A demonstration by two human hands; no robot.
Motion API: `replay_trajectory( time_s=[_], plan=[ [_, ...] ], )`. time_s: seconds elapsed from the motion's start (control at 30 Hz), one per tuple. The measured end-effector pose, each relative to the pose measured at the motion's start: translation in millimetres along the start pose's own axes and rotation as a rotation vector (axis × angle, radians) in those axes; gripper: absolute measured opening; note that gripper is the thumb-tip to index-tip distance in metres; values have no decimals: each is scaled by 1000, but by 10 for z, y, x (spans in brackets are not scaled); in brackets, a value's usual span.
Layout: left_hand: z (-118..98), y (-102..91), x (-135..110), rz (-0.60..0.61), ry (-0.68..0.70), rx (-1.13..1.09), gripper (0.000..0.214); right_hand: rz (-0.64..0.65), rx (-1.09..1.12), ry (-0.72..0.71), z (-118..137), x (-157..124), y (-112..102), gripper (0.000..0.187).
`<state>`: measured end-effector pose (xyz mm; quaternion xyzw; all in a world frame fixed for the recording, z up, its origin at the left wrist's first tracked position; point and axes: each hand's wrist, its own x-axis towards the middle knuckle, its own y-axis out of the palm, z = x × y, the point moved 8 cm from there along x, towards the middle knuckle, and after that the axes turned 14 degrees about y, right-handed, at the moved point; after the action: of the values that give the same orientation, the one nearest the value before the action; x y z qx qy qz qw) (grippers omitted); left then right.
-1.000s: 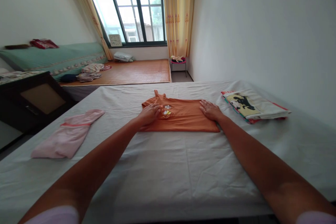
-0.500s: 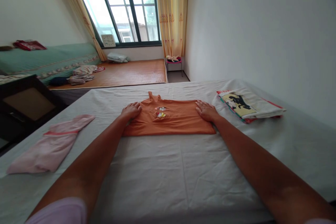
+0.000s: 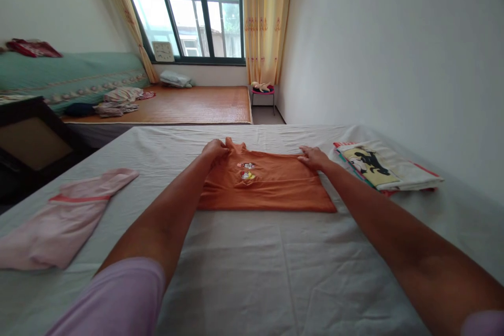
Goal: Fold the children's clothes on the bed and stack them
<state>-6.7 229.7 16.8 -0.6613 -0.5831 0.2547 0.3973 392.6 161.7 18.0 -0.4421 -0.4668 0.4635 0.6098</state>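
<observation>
An orange sleeveless top (image 3: 271, 184) with small cartoon prints lies folded flat on the white sheet in front of me. At its far left corner, beside the strap, my left hand (image 3: 216, 151) is closed with curled fingers on the fabric; the fingertips are partly hidden. My right hand (image 3: 314, 158) rests at the top's far right edge, thumb and forefinger apart, touching the cloth.
A pink garment (image 3: 81, 210) lies to the left on the white sheet (image 3: 252, 268). Folded clothes (image 3: 388, 165) with a black cartoon figure are stacked at right, near the wall. Beyond are a brown mat bed (image 3: 197, 105), a dark cabinet (image 3: 31, 142) and a pink stool (image 3: 263, 92).
My left hand has gone from lying flat on the top to gripping its far left corner. My right hand has lifted partly and slid to the far edge. The view has shifted slightly.
</observation>
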Motion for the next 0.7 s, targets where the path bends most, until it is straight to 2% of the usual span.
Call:
replay_trajectory(
  time_s=[0.1, 0.2, 0.33, 0.4, 0.47, 0.53, 0.63, 0.7],
  plan=[
    [40, 50, -26, 65, -70, -240, 21, 132, 79, 46, -32, 52, 85, 28],
    [51, 48, -53, 39, -111, -465, 21, 179, 196, 76, -57, 76, 95, 20],
    [-105, -99, -94, -66, -26, -546, 20, 28, 457, 55, -10, -33, -186, 19],
    [-227, -226, -181, -96, 89, -602, 24, -44, 637, -13, 20, -212, -407, 19],
    [-331, -356, -352, -84, 254, -668, 29, -40, 765, -126, 42, -460, -581, 16],
    [-356, -422, -601, -16, 386, -668, 33, 30, 785, -226, 37, -727, -634, 12],
    [-259, -399, -990, 69, 445, -510, 46, 131, 698, -250, -59, -1038, -490, 13],
    [-261, -350, -1210, 99, 511, -376, 51, 139, 654, -223, -132, -1154, -355, 19]
  ],
)
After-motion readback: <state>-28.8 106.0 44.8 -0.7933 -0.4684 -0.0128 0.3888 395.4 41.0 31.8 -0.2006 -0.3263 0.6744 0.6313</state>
